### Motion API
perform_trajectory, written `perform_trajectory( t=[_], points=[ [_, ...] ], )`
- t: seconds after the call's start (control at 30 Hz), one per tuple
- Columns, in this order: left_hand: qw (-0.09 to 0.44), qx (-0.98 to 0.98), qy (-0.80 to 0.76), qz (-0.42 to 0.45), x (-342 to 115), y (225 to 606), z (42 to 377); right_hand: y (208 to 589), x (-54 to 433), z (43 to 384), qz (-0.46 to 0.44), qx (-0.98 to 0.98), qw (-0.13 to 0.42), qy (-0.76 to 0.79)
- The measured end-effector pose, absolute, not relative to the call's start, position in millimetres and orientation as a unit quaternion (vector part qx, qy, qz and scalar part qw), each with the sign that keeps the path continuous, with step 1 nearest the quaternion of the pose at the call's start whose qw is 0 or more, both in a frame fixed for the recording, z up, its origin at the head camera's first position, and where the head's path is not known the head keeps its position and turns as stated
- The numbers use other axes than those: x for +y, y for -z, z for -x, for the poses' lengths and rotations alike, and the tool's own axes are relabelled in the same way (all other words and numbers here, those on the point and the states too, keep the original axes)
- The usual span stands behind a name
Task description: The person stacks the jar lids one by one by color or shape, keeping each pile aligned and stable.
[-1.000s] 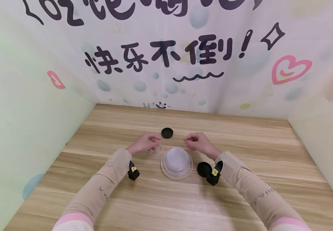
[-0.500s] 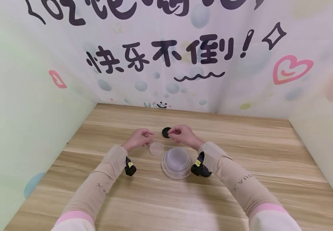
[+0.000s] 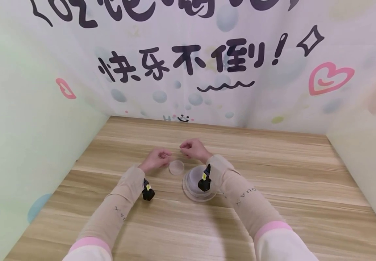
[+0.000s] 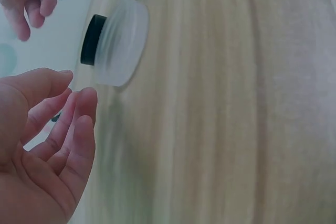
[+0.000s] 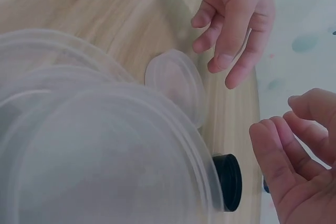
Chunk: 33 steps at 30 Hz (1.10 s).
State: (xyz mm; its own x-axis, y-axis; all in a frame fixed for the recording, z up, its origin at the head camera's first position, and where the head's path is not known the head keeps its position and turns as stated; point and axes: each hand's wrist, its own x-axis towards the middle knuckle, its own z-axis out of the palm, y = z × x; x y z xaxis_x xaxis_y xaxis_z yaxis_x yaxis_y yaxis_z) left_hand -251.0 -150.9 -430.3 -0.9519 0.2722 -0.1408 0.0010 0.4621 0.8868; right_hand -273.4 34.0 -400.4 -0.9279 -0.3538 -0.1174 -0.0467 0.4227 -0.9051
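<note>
My left hand (image 3: 157, 158) hovers beside a small translucent round lid (image 3: 176, 167), its fingers loosely bent and holding nothing. In the left wrist view a gap shows between that lid (image 4: 123, 40) and the fingertips. My right hand (image 3: 194, 149) hangs farther back, thumb near the fingers, with nothing between them. A small black lid (image 5: 228, 182) stands just below it in the right wrist view; the hand hides this lid in the head view. Near the right wrist sits a stack of translucent round pieces like lids (image 3: 199, 197), partly covered by the wrist camera.
The wood-grain table (image 3: 162, 224) meets a printed cloth backdrop (image 3: 162, 90) at the back. Pale walls stand at the left (image 3: 18, 127) and right (image 3: 367, 134). A second black round piece, seen earlier right of the stack, is hidden by the right arm.
My right hand has swept left from beyond the stack to above the far black lid. My left hand has drawn back slightly left from the small translucent lid, which is now uncovered.
</note>
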Motion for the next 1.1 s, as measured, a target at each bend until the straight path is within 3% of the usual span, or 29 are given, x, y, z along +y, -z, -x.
perform_trajectory(
  t=[0.2,0.43,0.53,0.67,0.77,1.1],
  points=[
    [0.138,0.845,-0.509,-0.088,-152,438,250,406,29,270,0.114,0.845,0.153,0.499],
    [0.147,0.844,-0.511,-0.071,-150,438,248,586,29,393,0.153,0.846,0.146,0.489],
    [0.148,0.843,-0.514,-0.067,-150,441,248,561,27,375,0.142,0.850,0.160,0.481],
    [0.150,0.840,-0.518,-0.058,-151,445,249,471,23,311,0.108,0.861,0.191,0.459],
    [0.150,0.838,-0.522,-0.057,-152,446,248,426,21,279,0.095,0.867,0.206,0.443],
    [0.136,0.835,-0.529,-0.056,-167,450,246,456,8,293,0.089,0.858,0.215,0.458]
  ],
)
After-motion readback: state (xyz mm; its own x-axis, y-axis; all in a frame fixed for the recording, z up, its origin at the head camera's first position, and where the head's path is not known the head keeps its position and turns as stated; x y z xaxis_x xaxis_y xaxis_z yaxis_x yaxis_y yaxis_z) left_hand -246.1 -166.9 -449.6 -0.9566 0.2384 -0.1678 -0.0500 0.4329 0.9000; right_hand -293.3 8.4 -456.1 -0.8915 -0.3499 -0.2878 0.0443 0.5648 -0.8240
